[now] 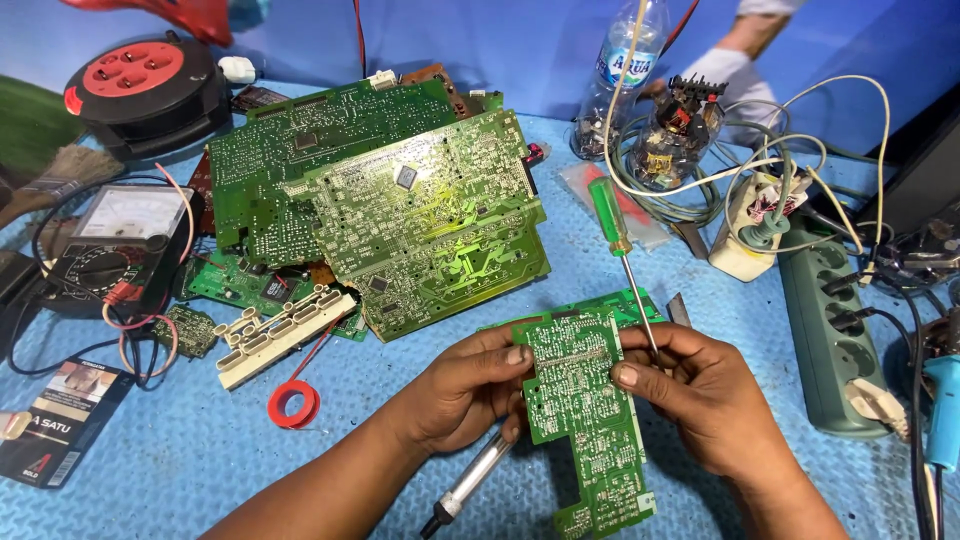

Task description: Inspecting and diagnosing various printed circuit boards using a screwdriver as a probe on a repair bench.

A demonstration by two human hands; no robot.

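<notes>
Left hand [462, 390] grips the left edge of a small green circuit board [582, 420], thumb on its face, fingers curled behind. Right hand [700, 395] clasps the right edge, thumb pressed on the board. Board held upright-ish, solder side toward the camera, just above the blue mat [330, 470]. A pen-like tool with a metal barrel [468, 485] lies beneath the left hand. Green-handled screwdriver [622, 255] rests just behind the board. Pile of larger green boards [400, 210] farther back. Analogue multimeter [115, 245] far left; green power strip [830, 330] right.
</notes>
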